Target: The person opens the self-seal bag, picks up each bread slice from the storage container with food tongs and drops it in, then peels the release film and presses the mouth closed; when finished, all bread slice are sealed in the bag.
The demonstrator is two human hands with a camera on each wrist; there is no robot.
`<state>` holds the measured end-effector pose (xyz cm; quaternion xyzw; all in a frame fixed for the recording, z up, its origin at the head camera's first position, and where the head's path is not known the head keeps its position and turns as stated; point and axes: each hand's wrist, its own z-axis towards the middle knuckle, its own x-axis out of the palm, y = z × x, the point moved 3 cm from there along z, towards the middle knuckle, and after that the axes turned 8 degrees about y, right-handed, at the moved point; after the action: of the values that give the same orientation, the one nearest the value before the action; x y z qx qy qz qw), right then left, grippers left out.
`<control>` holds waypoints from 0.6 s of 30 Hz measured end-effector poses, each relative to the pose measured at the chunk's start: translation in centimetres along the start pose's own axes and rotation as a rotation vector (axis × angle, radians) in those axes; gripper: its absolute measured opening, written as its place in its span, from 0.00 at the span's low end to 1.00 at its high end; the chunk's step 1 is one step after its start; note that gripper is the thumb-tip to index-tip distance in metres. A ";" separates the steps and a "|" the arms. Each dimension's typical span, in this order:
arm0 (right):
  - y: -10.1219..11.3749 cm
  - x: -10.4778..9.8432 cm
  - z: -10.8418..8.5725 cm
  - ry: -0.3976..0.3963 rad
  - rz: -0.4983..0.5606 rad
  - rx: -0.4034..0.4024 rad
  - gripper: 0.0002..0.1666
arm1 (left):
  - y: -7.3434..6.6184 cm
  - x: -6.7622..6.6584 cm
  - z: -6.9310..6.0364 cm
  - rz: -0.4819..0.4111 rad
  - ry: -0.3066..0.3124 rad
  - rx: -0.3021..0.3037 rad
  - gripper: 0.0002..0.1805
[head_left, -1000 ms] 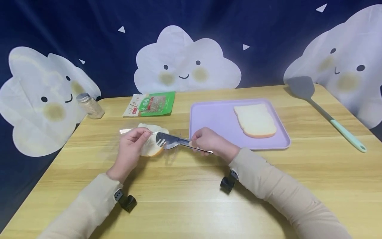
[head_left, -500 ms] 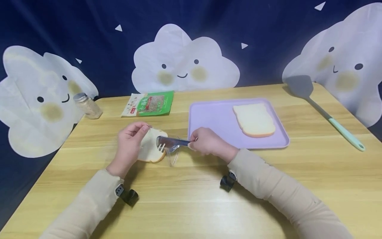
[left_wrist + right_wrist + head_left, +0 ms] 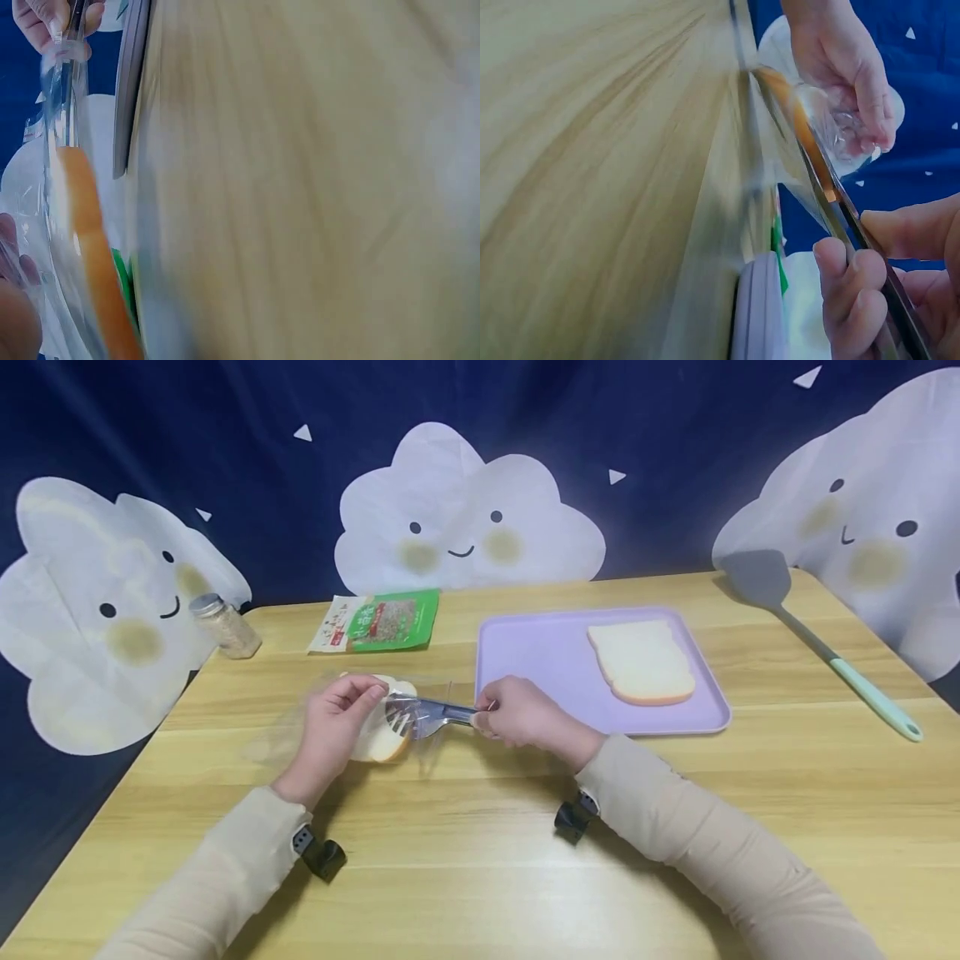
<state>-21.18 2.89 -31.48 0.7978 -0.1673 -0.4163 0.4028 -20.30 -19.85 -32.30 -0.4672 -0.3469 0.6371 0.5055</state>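
Glossy pronged tongs [image 3: 431,717] have edged leftward, right hand [image 3: 517,712] gripping them, left hand [image 3: 332,731] pinching crinkled clear film [image 3: 825,124].

right grip [image 3: 34,19]: holds tongs [image 3: 77,19] | left grip [image 3: 16,315]: holds clear bag [image 3: 60,289] | bread slice [image 3: 91,240]: inside bag

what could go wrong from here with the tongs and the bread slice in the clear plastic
The tongs reach over just one side of the bread slice, so it might tilt or slip out.

The clear plastic bag lies close around the slice and the pronged tip, so it could snag and drag the bread.

The left hand only pinches the thin film, which might slide from the fingers.
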 end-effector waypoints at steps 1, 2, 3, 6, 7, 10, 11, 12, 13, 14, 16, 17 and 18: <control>0.1 -0.1 0.0 -0.017 -0.057 -0.011 0.04 | 0.0 0.1 0.1 -0.010 -0.009 0.003 0.08; 0.1 -0.2 -0.1 -0.035 -0.111 -0.022 0.04 | -0.1 0.0 0.1 -0.003 -0.024 0.011 0.07; 0.2 -0.3 -0.1 -0.050 -0.157 -0.033 0.04 | -0.2 0.0 0.2 0.010 -0.040 0.014 0.06; 0.4 -0.4 -0.2 -0.061 -0.186 -0.048 0.04 | -0.6 -0.3 0.3 0.031 -0.097 0.030 0.02; 0.3 -0.3 -0.1 -0.048 -0.155 -0.045 0.05 | -0.7 -0.4 0.2 0.036 -0.113 0.036 0.02; -0.3 -0.2 0.2 0.014 -0.011 -0.015 0.07 | -1.0 -0.5 0.2 0.018 -0.136 0.062 0.02; -0.5 -0.1 0.3 0.041 0.048 -0.004 0.08 | -1.1 -0.5 0.1 0.007 -0.135 0.073 0.02; -0.8 -0.1 0.4 0.065 0.101 0.007 0.09 | -1.2 -0.5 0.1 -0.006 -0.131 0.085 0.03; -1.0 0.0 0.5 0.086 0.142 0.014 0.10 | -1.3 -0.4 0.0 -0.021 -0.125 0.094 0.05; -1.3 0.0 0.6 0.102 0.175 0.018 0.10 | -1.3 -0.3 0.0 -0.033 -0.119 0.102 0.06; -1.6 0.0 0.8 0.128 0.226 0.023 0.11 | -1.3 -0.2 -0.1 -0.059 -0.107 0.109 0.10; -1.8 0.0 0.8 0.140 0.253 0.029 0.11 | -1.3 -0.1 -0.2 -0.066 -0.102 0.110 0.11; -1.9 0.0 0.9 0.143 0.269 0.036 0.11 | -1.3 0.0 -0.2 -0.076 -0.097 0.108 0.13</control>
<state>-22.03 3.62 -33.26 0.8029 -0.2512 -0.2976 0.4513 -19.66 -19.57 -31.20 -0.3943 -0.3536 0.6571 0.5364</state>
